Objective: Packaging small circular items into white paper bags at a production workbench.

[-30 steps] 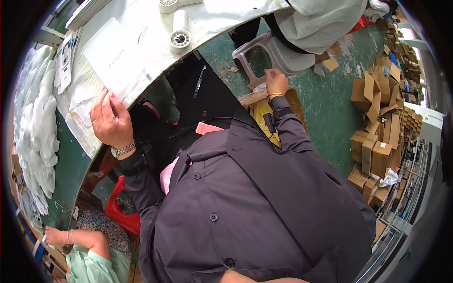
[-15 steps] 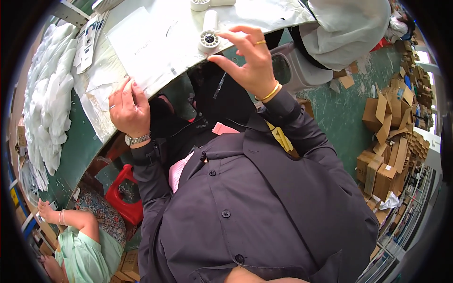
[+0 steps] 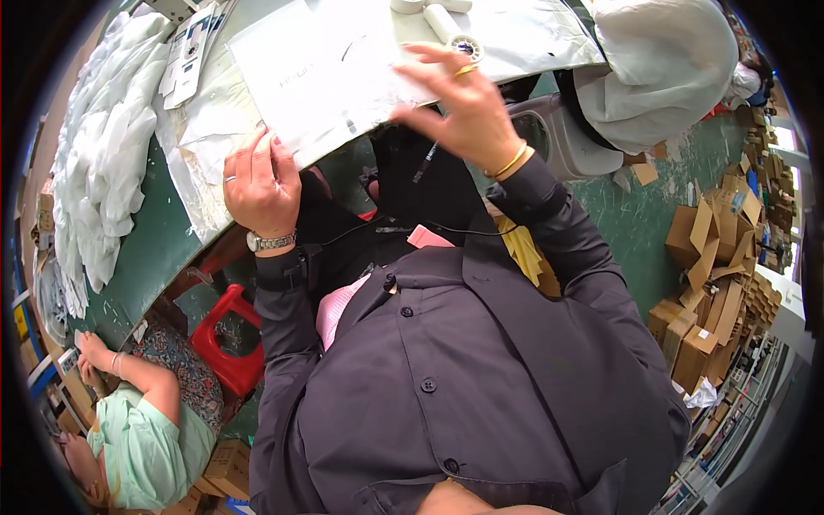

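A flat, whitish translucent plastic bag (image 3: 296,73) lies on the white-covered table (image 3: 532,39). My left hand (image 3: 262,182) is at its near left corner, wrist over the table edge, with fingers and thumb drawn together at that corner. Above the front edge, to the right of the bag, hovers my right hand (image 3: 463,116). Its thumb and fingers are apart with nothing seen between them, and the fingertips are slightly blurred. Just beyond it lies a white tube-shaped device with a round slotted head (image 3: 466,48); the fingers partly overlap it.
A second white device (image 3: 412,4) lies at the table's far edge, and flat printed cartons (image 3: 190,56) at its left. White soft material (image 3: 107,146) is heaped farther left. A red stool (image 3: 227,339), a seated co-worker (image 3: 150,429), a grey chair (image 3: 571,142) and cardboard boxes (image 3: 695,335) surround me.
The view has shifted, so the table things appear farther right. My right hand has moved left relative to the slotted head, while my left hand stays at the bag's corner.
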Demonstrator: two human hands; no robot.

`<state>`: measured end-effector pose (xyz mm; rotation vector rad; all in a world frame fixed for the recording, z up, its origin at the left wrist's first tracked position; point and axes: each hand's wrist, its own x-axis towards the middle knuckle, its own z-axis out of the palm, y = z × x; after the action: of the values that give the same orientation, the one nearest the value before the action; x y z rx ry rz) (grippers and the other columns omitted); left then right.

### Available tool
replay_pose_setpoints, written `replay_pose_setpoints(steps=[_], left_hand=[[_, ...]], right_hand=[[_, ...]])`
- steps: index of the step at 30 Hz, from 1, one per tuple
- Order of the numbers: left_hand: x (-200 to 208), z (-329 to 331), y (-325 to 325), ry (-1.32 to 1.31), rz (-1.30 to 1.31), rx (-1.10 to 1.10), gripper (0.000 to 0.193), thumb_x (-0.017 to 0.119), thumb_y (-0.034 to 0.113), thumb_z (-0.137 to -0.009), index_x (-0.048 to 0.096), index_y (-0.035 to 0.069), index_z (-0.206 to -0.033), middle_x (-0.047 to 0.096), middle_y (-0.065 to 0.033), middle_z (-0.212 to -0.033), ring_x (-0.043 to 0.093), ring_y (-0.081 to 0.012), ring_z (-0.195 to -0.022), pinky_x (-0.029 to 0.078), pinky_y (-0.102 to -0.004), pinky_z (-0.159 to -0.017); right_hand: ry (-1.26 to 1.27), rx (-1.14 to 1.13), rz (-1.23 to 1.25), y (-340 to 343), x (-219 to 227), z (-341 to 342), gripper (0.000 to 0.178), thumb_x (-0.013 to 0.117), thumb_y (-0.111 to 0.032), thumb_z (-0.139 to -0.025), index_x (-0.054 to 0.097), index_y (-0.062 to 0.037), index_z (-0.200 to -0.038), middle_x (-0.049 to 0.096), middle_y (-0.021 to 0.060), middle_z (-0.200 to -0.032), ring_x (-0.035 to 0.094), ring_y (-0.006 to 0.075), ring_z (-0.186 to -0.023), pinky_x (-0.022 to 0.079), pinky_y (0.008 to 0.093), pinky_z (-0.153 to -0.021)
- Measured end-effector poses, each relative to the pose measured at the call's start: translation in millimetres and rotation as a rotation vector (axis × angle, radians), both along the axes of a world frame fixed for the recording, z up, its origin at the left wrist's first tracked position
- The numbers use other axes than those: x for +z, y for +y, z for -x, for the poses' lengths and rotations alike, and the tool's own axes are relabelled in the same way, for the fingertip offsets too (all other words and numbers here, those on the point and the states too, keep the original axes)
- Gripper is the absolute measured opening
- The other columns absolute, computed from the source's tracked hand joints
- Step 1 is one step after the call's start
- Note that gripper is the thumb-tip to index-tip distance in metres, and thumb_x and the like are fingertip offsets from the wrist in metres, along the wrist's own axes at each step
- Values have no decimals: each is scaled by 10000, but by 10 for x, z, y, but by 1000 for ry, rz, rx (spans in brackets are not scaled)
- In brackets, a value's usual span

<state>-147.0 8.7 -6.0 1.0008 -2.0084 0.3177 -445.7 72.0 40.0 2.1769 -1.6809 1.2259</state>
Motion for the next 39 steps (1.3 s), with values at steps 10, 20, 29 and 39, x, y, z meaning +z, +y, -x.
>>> replay_pose_setpoints(steps=[10,20,29,39], left_hand=[[-21,0,-4,1,-4,11,62,748,67,-922,759,15,-955,787,-96,-1058,733,-304,-908,583,-414,-864],[-25,13,-13,5,10,13,56,746,72,-924,762,30,-958,791,-82,-1068,733,-306,-912,587,-407,-860],[-31,13,-30,-10,22,2,66,740,79,-929,763,33,-970,792,-81,-1072,734,-306,-921,587,-410,-861],[10,11,8,-10,21,11,72,747,59,-919,767,26,-980,789,-86,-1065,734,-300,-926,581,-410,-868]], right_hand=[[-137,199,-22,261,-331,60,203,783,-28,-933,796,-53,-1134,761,96,-1123,755,241,-957,601,322,-850],[-871,32,-613,703,-671,579,194,775,57,-882,799,-17,-1060,739,109,-908,741,253,-846,585,309,-797],[-151,42,-638,345,-1281,528,371,793,36,-883,753,-44,-1242,748,103,-1002,723,125,-826,575,278,-762],[-1638,195,-799,647,-518,490,298,768,-73,-1007,688,49,-1267,741,99,-1122,713,134,-947,608,246,-851]])
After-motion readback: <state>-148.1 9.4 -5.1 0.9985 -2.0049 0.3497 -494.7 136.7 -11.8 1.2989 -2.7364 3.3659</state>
